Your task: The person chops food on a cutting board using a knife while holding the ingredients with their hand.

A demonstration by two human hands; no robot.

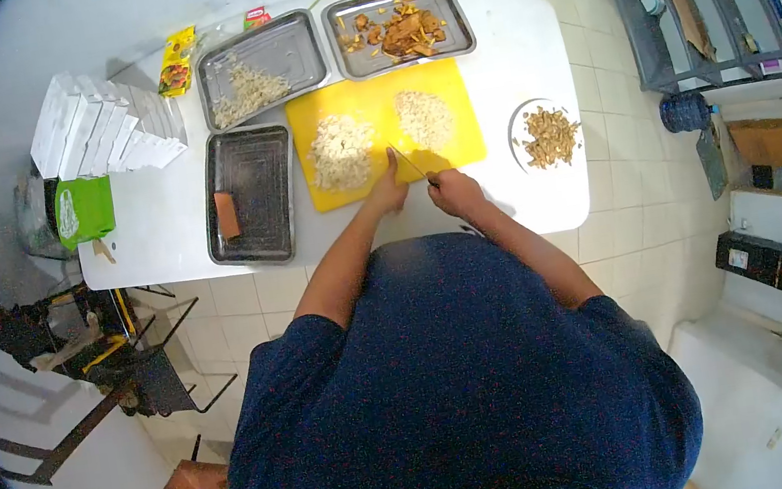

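Two pale piles (342, 153) lie on the board (369, 94), upper centre, where the right hand (454, 192) grips the knife (408, 160) and the left hand (389, 190), grip unclear, sits near the knife's tip, chopping apparently underway and further cuts calling for steady guidance.

A navy shirt (463, 386) covers the torso — plain, dark cloth throughout. Its left sleeve (284, 377) and right sleeve (625, 341) are short — beyond them, the forearms (342, 267), left hand (388, 192) and right hand (455, 193) are bare.

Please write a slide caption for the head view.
Knife in right hand, above a yellow board with two pale piles.
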